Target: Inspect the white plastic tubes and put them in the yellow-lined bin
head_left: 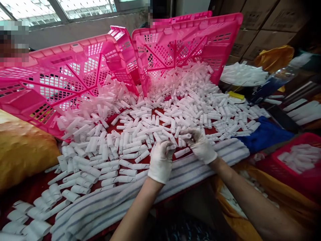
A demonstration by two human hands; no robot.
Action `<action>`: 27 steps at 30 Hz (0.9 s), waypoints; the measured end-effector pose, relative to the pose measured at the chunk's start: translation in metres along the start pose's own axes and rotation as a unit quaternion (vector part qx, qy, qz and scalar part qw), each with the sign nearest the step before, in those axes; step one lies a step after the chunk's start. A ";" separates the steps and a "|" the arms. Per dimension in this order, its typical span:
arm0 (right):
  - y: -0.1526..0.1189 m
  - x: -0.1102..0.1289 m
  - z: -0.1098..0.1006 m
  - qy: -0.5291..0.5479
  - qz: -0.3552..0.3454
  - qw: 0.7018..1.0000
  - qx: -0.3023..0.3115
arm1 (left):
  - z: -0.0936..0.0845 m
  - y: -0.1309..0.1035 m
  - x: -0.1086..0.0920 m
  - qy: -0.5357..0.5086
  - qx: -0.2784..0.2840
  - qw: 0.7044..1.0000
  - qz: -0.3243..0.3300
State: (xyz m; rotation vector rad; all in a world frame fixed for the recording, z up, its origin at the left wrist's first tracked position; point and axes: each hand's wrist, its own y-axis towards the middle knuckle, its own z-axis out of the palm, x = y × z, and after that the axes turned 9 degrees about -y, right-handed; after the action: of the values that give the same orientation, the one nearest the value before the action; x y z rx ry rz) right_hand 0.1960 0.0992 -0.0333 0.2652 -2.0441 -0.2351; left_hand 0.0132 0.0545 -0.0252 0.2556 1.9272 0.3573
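My left hand [162, 160], in a white glove, is closed around a short white tube [172, 147] near the front of the table. My right hand [199, 145], gloved as well, grips another small white tube [186, 136] between thumb and fingers, a little to the right and farther off. One loose tube [182, 152] lies between the two hands. A large heap of white tubes [140, 127], many with dark marks on them, spreads over the red tabletop around and beyond my hands. Under my wrists runs a rolled striped towel [185, 174] along the table's near edge.
Two pink plastic crates [75, 67] stand tilted behind the heap. At right are a bowl [225, 80] of white pieces, a plastic bottle [283, 75], a yellow object [236, 95], a blue cloth [265, 134] and a red basket [265, 160]. A yellow sack [25, 150] bulges at left.
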 end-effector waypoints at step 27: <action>-0.012 0.074 -0.026 0.081 0.126 0.971 0.188 | -0.018 -0.029 -0.036 -0.216 0.143 0.917 -0.304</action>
State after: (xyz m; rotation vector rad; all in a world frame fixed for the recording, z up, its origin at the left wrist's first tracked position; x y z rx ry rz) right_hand 0.1861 0.0650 0.0373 0.2453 -1.9241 0.3252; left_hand 0.0093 0.0126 0.0016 -0.0836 1.5124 -0.3739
